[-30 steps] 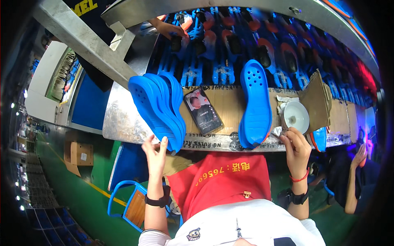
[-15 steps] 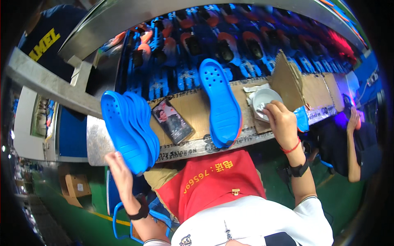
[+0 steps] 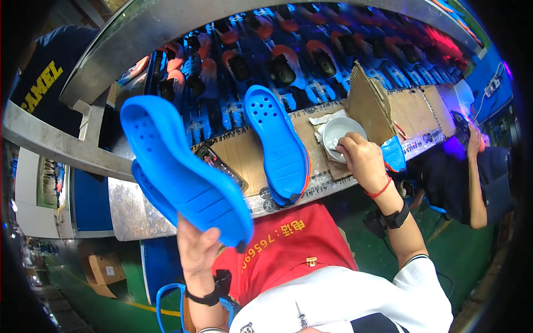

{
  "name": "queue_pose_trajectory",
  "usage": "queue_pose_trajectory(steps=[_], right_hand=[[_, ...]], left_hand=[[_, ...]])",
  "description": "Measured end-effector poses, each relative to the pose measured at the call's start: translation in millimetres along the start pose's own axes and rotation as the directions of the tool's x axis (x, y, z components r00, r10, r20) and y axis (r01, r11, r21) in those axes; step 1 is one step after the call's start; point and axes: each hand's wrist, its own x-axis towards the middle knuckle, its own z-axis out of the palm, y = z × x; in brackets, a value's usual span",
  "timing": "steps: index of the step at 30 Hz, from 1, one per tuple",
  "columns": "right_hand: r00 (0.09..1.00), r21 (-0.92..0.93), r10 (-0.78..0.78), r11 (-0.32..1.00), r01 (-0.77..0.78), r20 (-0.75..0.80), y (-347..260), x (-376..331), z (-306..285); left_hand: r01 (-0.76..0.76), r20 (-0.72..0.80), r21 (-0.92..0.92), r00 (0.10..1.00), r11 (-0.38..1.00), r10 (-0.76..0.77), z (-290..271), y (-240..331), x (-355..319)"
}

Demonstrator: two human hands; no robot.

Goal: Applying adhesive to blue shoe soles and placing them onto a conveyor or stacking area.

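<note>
Holding up a blue shoe sole [image 3: 186, 172] by its near end, gripped in the left hand [image 3: 197, 244], partly hiding another blue sole [image 3: 145, 183]. Reaching over a white bowl [image 3: 337, 126] with the right hand [image 3: 360, 158], fingers bent; hard to tell if pinching anything.

Partly hidden dark phone [image 3: 223, 166] on brown cardboard [image 3: 303, 125], open carton [image 3: 106, 270] on green floor [image 3: 133, 282]

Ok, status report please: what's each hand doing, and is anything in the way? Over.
Left hand gripping a blue sole. Right hand at the white bowl, fingers by its rim. Held sole partly hides the phone.
</note>
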Motion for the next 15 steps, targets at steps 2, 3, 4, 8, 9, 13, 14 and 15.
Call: queue_pose_trajectory(steps=[2, 3, 4, 8, 9, 13, 14, 15], right_hand=[[0.999, -0.004, -0.01, 1.0, 0.01, -0.04, 0.0, 0.1, -2.8], [0.998, 0.0, -0.028, 1.0, 0.028, -0.048, 0.2, -0.4, -4.9], [0.994, 0.033, -0.023, 0.999, 0.027, -0.105, 0.7, -1.5, -7.7], [0.999, 0.018, 0.003, 1.0, -0.002, -0.033, -1.5, -0.8, -16.5], [0.998, 0.024, -0.028, 0.999, 0.029, -0.06, -3.0, -0.2, -21.0], [0.979, 0.262, 0.032, 0.965, 0.023, -0.203, -17.5, -9.6, -51.6], [0.978, 0.356, 0.085, 0.934, -0.013, -0.189, -23.5, -13.0, -58.9], [0.985, 0.395, 0.085, 0.919, -0.018, -0.152, -30.8, -17.7, -65.2]], left_hand=[[0.071, 0.07, 0.001, 0.995, 0.997, -0.071, 16.3, -11.3, 14.9], [0.059, 0.079, 0.049, 0.995, 0.997, -0.062, 25.1, -17.9, 21.7], [0.046, 0.087, 0.096, 0.995, 0.994, -0.054, 34.0, -24.8, 28.1], [-0.108, 0.128, 0.211, 0.988, 0.971, 0.082, 69.6, -54.3, 45.5], [-0.114, 0.125, 0.241, 0.989, 0.964, 0.085, 76.5, -59.5, 47.1], [-0.196, 0.09, 0.298, 0.98, 0.934, 0.177, 96.2, -76.3, 46.5], [-0.217, 0.084, 0.32, 0.976, 0.922, 0.2, 98.4, -78.1, 45.8], [-0.235, 0.078, 0.358, 0.972, 0.904, 0.222, 99.9, -79.6, 45.6]])
